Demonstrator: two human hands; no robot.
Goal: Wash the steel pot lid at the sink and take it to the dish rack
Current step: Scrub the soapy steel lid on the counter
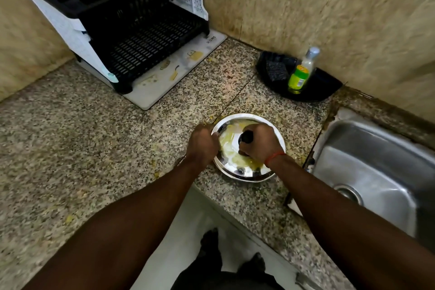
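Observation:
A round steel pot lid (237,167) smeared with yellow residue lies on the speckled granite counter, a little left of the sink (376,172). My right hand (259,143) is closed around the lid's black knob at its centre. My left hand (203,146) grips the lid's left rim. A black two-tier dish rack (131,19) stands at the far left on a white mat.
A black corner tray (324,87) by the wall holds a dark scrubber (276,70) and a green-labelled soap bottle (300,75). The sink's drain (348,193) is at the right. The counter's front edge runs diagonally below the lid; my feet show on the floor below.

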